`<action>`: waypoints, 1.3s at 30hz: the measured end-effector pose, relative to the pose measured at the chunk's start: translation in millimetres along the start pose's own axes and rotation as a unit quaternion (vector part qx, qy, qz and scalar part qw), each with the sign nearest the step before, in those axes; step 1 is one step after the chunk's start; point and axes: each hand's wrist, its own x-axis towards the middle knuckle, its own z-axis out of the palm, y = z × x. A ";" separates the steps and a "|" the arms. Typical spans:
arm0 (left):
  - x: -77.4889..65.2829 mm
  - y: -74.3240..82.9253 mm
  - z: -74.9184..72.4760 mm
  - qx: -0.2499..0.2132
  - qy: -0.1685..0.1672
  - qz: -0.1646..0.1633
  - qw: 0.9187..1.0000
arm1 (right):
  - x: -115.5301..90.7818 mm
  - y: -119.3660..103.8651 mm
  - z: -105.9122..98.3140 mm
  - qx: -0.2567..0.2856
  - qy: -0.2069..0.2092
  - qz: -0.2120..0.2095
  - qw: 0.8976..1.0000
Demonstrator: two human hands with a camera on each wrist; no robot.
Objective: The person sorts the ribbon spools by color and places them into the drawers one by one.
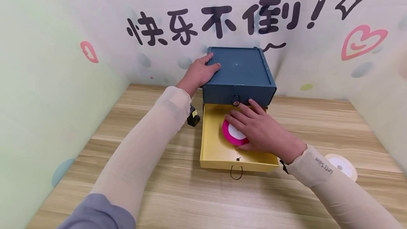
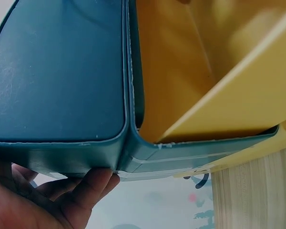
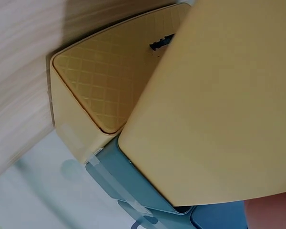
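Observation:
A stacked drawer box with a blue top [image 1: 236,67] stands against the back wall. Its yellow drawer [image 1: 211,151] is pulled out toward me. Inside it lies a round roll with a bright pink rim and white face [image 1: 234,133], apparently a ribbon or tape. My right hand [image 1: 262,130] holds this roll, fingers across it and thumb at its near edge; part of the roll is hidden. My left hand [image 1: 199,72] rests on the box's upper left edge. In the left wrist view, fingers [image 2: 93,186] touch the blue side. In the right wrist view, the drawer wall hides most of the hand.
On the wooden table [image 1: 178,193], a white roll with a cream rim [image 1: 344,165] lies at the right, partly behind my right forearm. A lower yellow drawer front [image 3: 100,81] shows below the pulled-out one. A printed cloth [image 1: 178,56] hangs close behind the box.

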 end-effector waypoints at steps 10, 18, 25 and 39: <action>-0.1 0.2 -0.7 -0.003 -0.002 -0.005 1.000 | -0.1 -0.4 0.5 -0.003 -0.004 -0.002 1.000; 0.5 0.1 0.0 -0.005 -0.001 -0.002 1.000 | -0.4 -0.2 0.2 -0.003 -0.006 -0.003 1.000; 0.8 0.1 0.8 -0.002 0.003 0.002 1.000 | -1.1 0.3 -0.3 0.003 -0.002 -0.007 1.000; 0.7 0.3 0.8 0.003 0.002 -0.001 1.000 | -1.7 0.6 0.4 0.012 0.009 -0.010 1.000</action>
